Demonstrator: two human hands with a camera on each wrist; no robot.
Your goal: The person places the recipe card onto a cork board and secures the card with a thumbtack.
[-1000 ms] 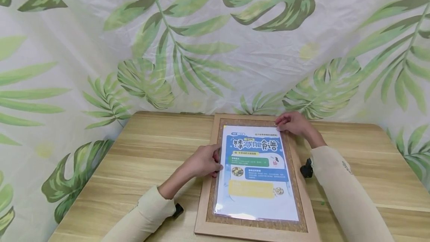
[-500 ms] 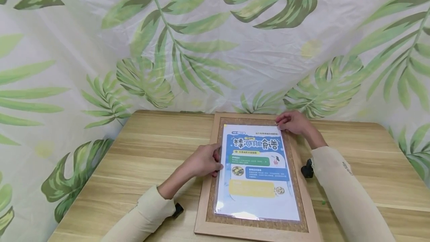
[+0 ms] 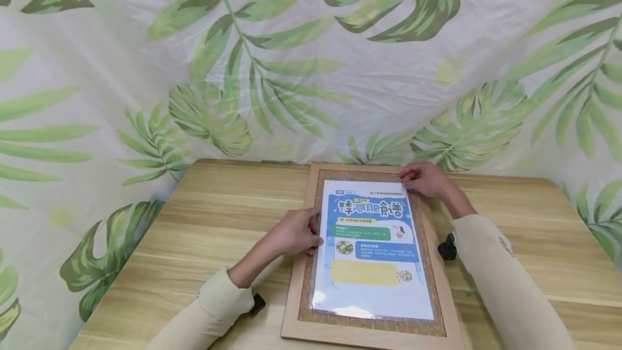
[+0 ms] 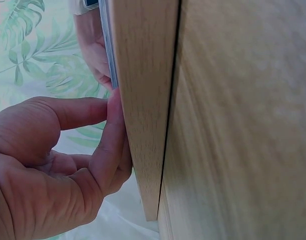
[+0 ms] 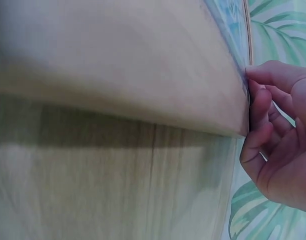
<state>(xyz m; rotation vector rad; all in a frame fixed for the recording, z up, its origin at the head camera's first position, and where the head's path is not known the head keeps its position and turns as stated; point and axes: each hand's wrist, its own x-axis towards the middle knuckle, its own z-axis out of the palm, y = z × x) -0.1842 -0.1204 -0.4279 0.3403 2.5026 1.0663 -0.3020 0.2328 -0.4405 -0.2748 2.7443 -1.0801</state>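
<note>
Left hand (image 3: 293, 231) rests at the left edge of the laminated sheet (image 3: 371, 250), thumb and fingers curled and pinching that edge where it lies over the wooden frame (image 3: 293, 307); the left wrist view shows the fingertips (image 4: 113, 112) pressed against the frame's side. Right hand (image 3: 425, 178) sits at the sheet's far right corner, its fingers bent onto the corner; whether it pinches the sheet or only presses it down cannot be told. The sheet, printed in blue with 1 yellow panel, lies flat on the cork board (image 3: 430, 271) inside the frame, which rests on the wooden table (image 3: 214, 215) near its middle, before a leaf-patterned curtain (image 3: 311, 58). Judged from these positions, the step in hand is squaring the sheet on the cork. The next move likely calls for keeping both edges steady so the sheet does not skew.
</note>
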